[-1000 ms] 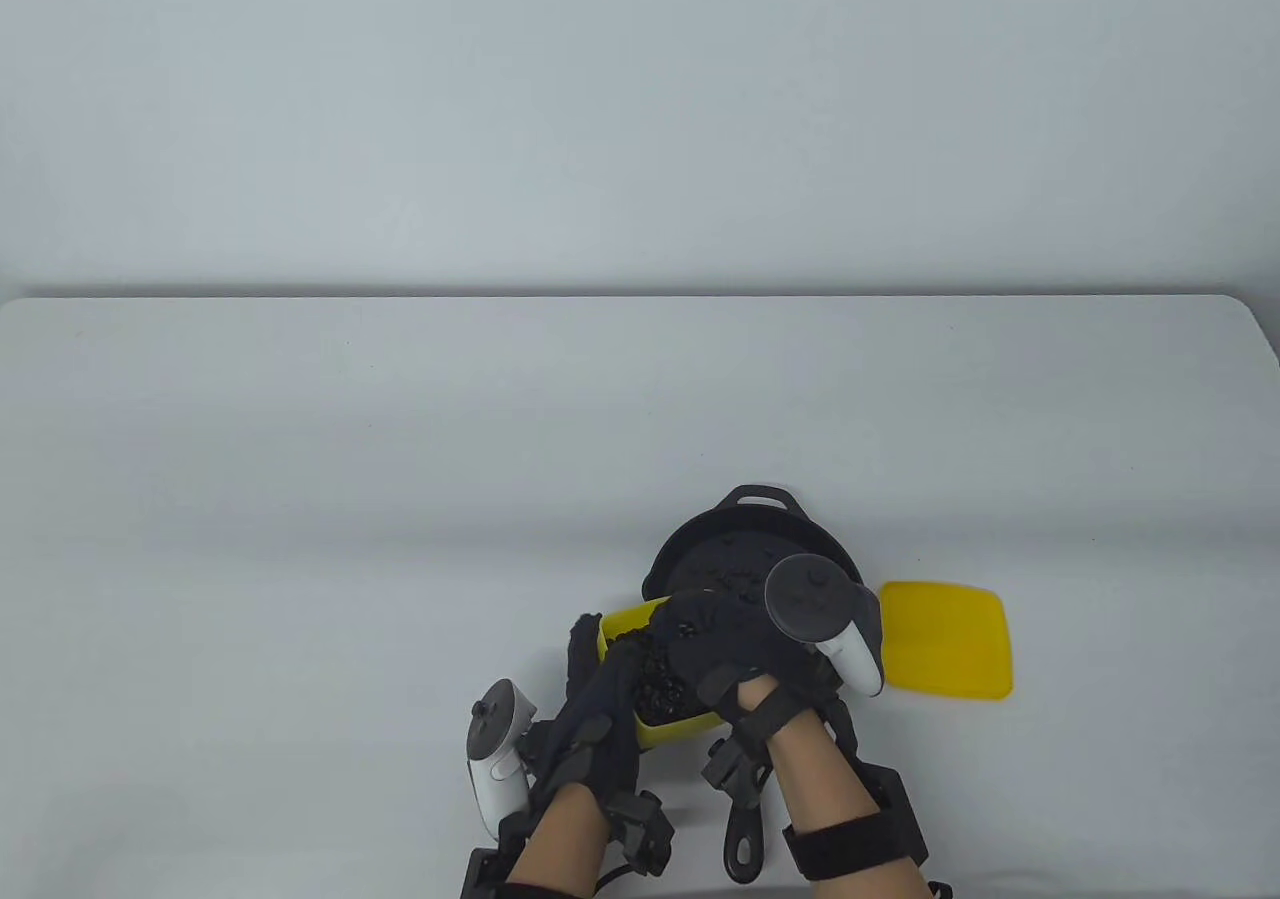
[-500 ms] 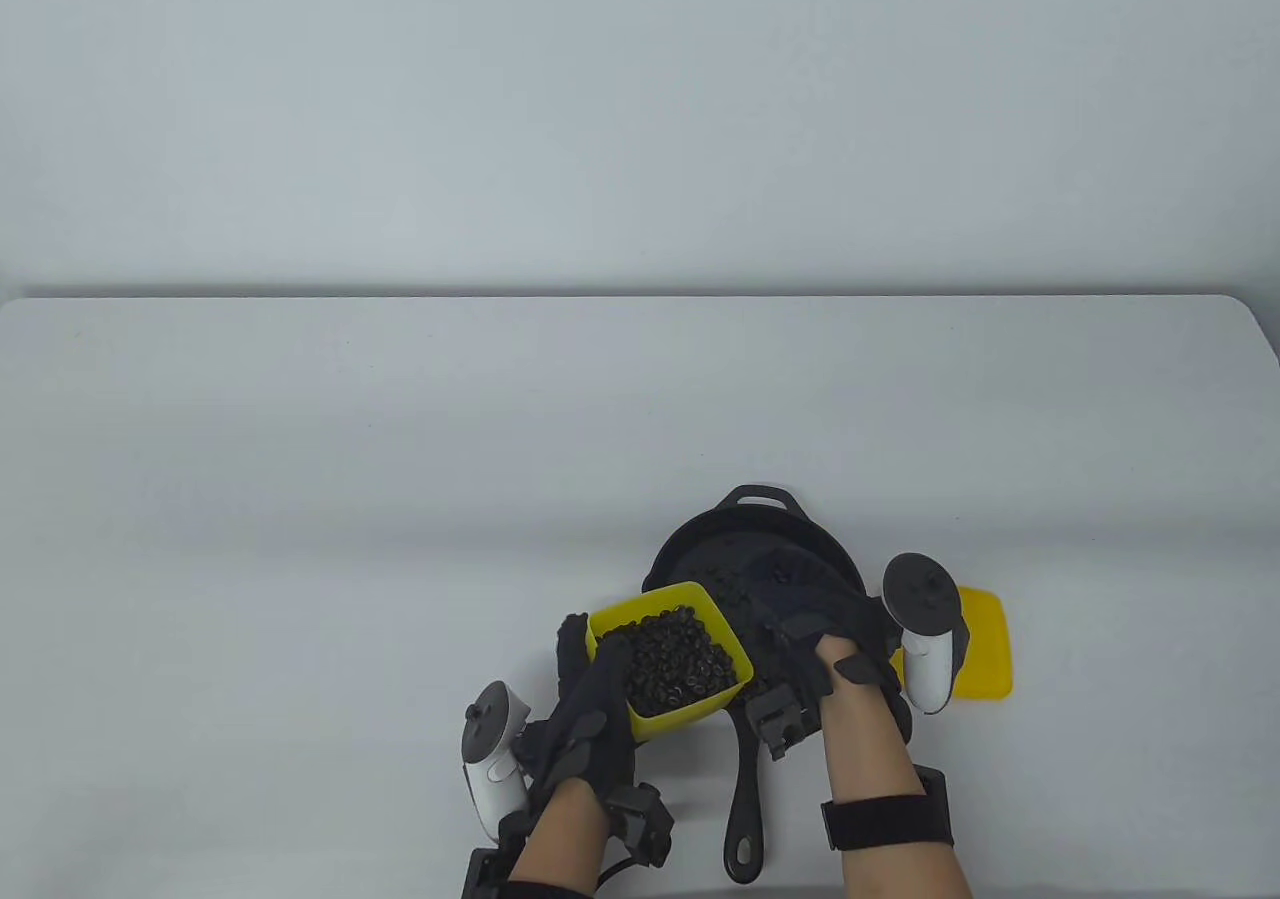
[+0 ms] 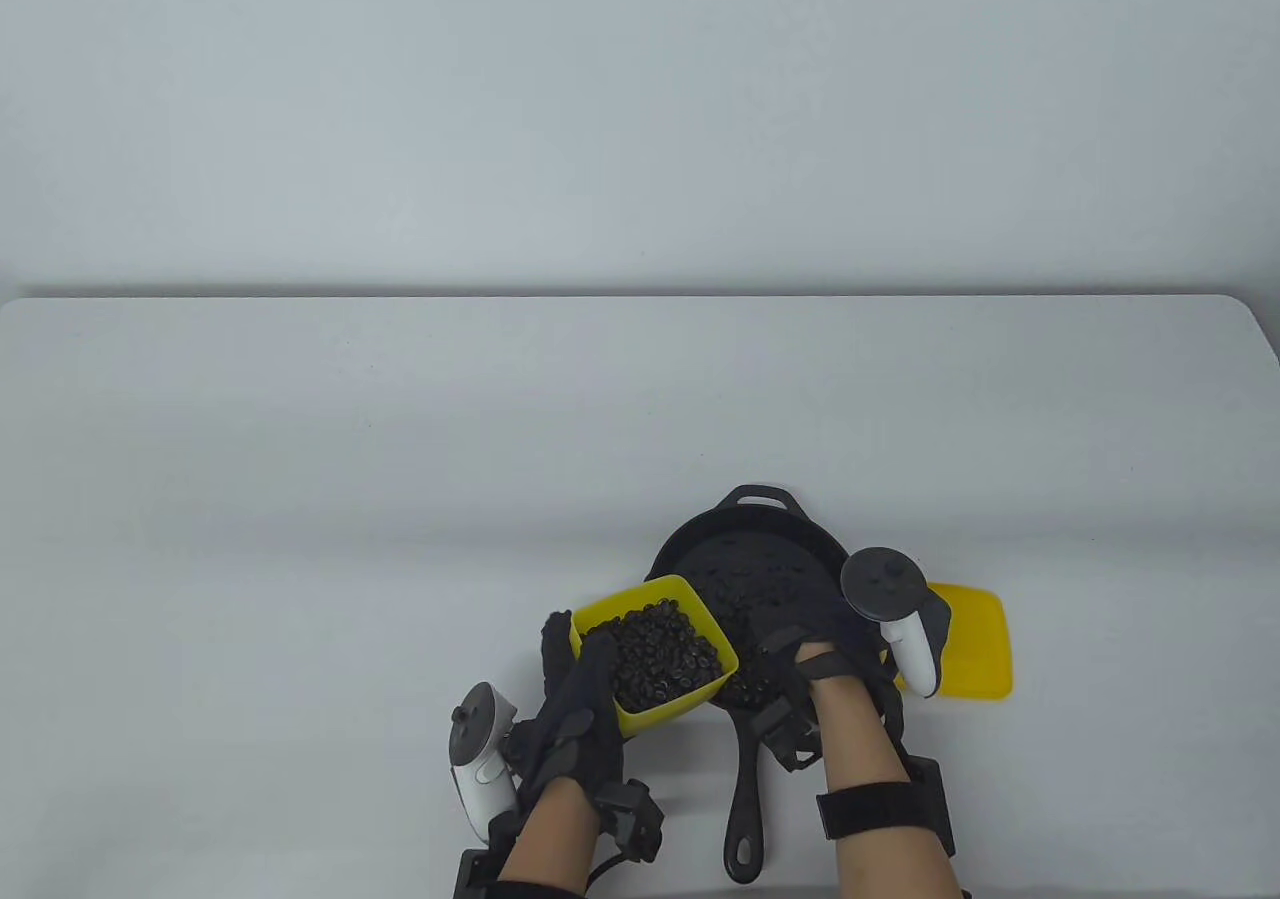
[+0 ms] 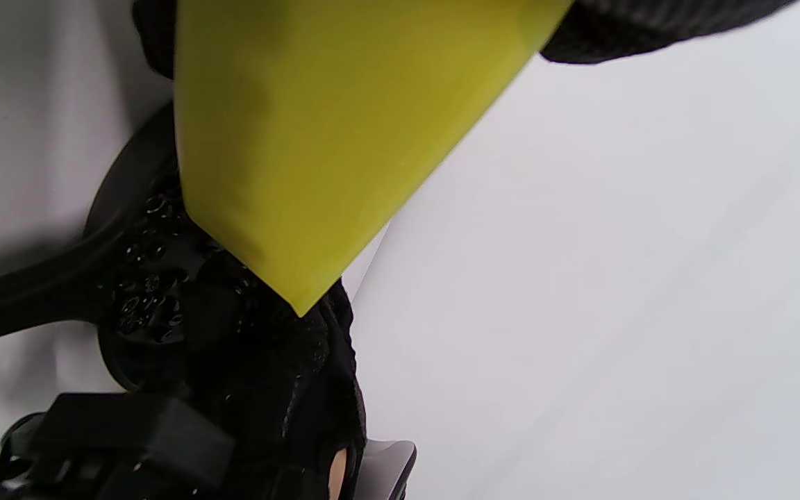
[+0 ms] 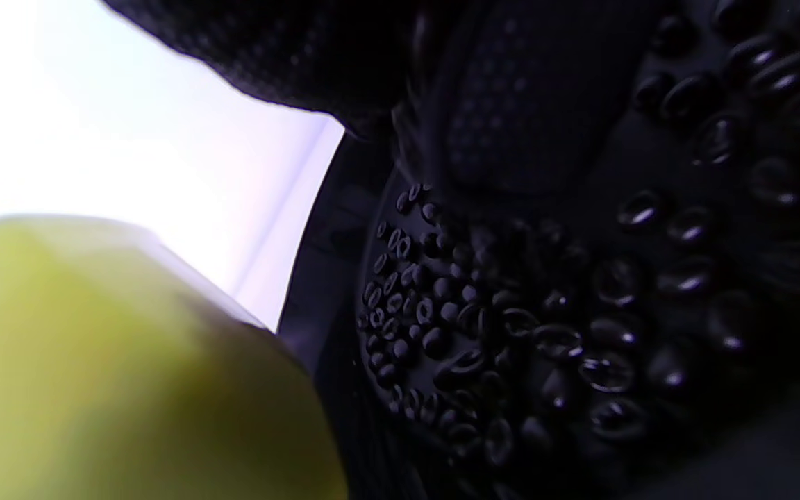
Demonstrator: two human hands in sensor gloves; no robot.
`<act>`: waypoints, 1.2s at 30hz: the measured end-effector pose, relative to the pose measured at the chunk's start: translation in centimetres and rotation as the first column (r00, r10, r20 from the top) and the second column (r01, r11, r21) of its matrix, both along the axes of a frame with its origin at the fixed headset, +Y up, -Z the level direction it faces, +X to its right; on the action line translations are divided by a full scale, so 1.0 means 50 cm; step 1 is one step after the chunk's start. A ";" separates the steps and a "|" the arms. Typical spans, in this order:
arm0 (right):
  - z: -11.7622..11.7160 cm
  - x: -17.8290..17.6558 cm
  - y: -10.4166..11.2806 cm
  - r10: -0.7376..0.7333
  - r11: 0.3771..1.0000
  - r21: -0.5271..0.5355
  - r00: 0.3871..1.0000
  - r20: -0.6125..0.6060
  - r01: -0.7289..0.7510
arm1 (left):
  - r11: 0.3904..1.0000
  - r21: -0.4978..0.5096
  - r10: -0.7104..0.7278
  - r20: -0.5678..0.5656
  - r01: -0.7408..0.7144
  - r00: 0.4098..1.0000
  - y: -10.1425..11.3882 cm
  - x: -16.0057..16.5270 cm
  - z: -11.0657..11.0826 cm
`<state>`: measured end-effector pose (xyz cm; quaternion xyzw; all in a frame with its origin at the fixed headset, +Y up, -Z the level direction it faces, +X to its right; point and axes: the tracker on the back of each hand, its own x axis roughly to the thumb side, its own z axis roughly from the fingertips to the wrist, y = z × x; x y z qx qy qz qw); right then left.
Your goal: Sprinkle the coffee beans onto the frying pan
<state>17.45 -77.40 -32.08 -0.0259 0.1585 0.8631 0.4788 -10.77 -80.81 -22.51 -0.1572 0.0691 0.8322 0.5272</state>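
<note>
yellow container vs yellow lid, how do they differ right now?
The yellow container is deep and holds coffee beans; the yellow lid is flat and bare. The left hand grips the container beside the frying pan; the lid lies on the table, ungripped. Both are the same yellow.

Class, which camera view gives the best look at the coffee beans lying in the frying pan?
The right wrist view: single coffee beans fill it close up. The table view shows them as dark specks in the frying pan; the left wrist view catches a few beside the yellow tub.
</note>
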 end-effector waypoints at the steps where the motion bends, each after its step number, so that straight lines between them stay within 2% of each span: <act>1: 0.001 0.000 0.002 0.018 1.000 -0.005 1.000 -0.009 -0.018 | 1.000 0.000 -0.001 -0.001 0.001 1.000 0.000 0.000 0.000; 5: 0.006 0.006 0.022 0.236 0.971 0.041 0.972 0.000 -0.236 | 1.000 -0.001 -0.003 -0.004 0.003 1.000 0.000 0.001 0.000; 8: 0.010 0.010 0.030 0.271 0.959 0.084 0.962 0.006 -0.271 | 1.000 -0.001 -0.005 -0.006 0.005 1.000 -0.002 0.001 -0.001; 16: 0.025 0.001 0.048 0.161 0.974 0.169 0.986 -0.049 -0.151 | 1.000 0.002 -0.011 0.002 0.011 1.000 -0.001 0.001 -0.001; 20: 0.040 -0.030 0.093 0.085 0.946 0.320 0.994 -0.070 -0.059 | 1.000 0.006 -0.009 0.013 0.009 1.000 -0.002 0.001 -0.001; 24: 0.059 -0.073 0.132 -0.051 0.918 0.377 0.980 -0.192 0.122 | 1.000 0.019 -0.022 0.025 0.022 0.999 0.001 0.004 0.000; 26: 0.062 -0.096 0.139 -0.080 0.913 0.363 0.955 -0.287 0.185 | 1.000 0.017 -0.021 0.040 0.020 0.999 0.001 0.008 0.000; 28: 0.064 -0.114 0.140 -0.072 0.928 0.322 0.937 -0.341 0.189 | 0.999 0.026 -0.029 0.048 0.027 0.998 0.004 0.013 0.000; 32: 0.062 -0.133 0.132 0.096 0.975 0.224 0.895 -0.436 0.004 | 0.997 0.056 -0.053 0.066 0.050 0.996 0.011 0.022 0.001; 34: 0.060 -0.138 0.125 0.127 0.981 0.191 0.867 -0.482 -0.037 | 0.995 0.067 -0.084 0.066 0.080 0.994 0.014 0.024 0.001; 36: 0.058 -0.138 0.116 0.136 0.983 0.173 0.866 -0.481 -0.058 | 0.994 0.071 -0.085 0.064 0.080 0.994 0.019 0.029 0.004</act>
